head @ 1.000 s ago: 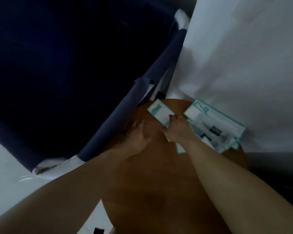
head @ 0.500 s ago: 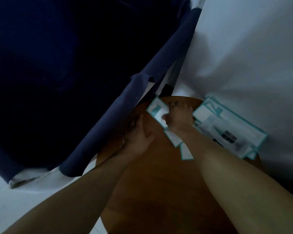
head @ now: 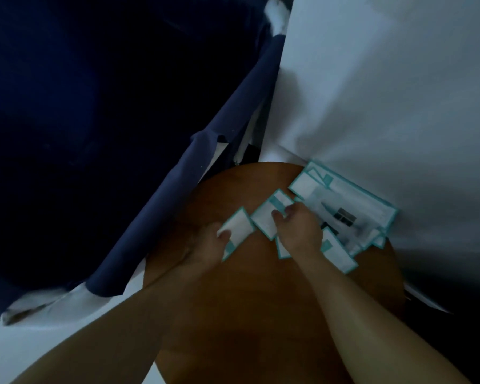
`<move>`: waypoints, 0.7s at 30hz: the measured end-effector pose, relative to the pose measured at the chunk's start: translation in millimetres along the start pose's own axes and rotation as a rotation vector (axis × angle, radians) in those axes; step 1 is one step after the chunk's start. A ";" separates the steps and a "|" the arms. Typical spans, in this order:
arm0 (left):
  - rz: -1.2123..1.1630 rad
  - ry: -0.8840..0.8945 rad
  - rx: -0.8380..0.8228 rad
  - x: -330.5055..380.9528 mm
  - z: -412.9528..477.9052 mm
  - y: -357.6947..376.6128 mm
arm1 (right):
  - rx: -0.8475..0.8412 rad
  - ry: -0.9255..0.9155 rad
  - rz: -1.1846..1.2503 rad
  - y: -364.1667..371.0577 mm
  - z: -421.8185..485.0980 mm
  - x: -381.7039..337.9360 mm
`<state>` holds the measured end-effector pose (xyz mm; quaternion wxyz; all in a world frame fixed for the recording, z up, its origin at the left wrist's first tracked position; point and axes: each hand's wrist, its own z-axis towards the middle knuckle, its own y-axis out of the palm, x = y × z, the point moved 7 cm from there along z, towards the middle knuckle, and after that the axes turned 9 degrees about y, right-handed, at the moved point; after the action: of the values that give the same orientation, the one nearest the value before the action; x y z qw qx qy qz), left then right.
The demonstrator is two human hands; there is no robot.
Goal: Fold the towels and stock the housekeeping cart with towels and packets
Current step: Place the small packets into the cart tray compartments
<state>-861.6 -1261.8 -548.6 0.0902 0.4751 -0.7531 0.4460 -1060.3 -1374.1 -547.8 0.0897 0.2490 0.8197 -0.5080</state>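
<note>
Several white packets with teal edges lie on a round brown wooden table. My left hand pinches one small packet at its near corner. My right hand pinches a second small packet between thumb and fingers. More small packets fan out under and to the right of my right wrist. A larger teal-edged packet with a dark label lies at the table's far right, against white cloth.
A dark blue fabric bag or cover with a blue hem hangs to the left of the table. White sheet or cloth fills the right and back. Pale floor shows at the lower left.
My left hand has come off the table's left edge and taken hold of a small packet. My right hand has drawn its packet nearer. The camera has shifted.
</note>
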 end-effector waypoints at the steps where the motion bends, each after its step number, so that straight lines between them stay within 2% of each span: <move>1: -0.061 -0.031 0.021 -5.4 -2.1 -0.2 | -0.016 0.085 -0.028 4.2 -2.5 9.4; 4: -0.197 -0.053 0.059 -6.3 -6.7 -0.1 | -0.095 0.272 0.003 13.4 -5.4 23.9; 7: -0.201 -0.028 0.087 -0.5 -4.5 -4.6 | -0.143 0.375 0.054 23.2 -1.1 23.7; 13: -0.190 -0.018 0.121 -0.6 -9.1 -14.2 | -0.089 0.391 -0.121 35.6 5.1 16.9; 18: -0.198 -0.049 0.133 -7.7 -21.7 -23.9 | -0.122 0.409 -0.003 34.9 0.8 25.3; 21: -0.208 -0.052 0.151 -1.1 -30.3 -31.5 | -0.184 0.323 0.231 32.9 -8.1 23.0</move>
<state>-844.7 -1242.9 -513.0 0.0804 0.5673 -0.6661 0.4775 -1062.7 -1347.9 -579.2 0.0371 0.4101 0.8324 -0.3708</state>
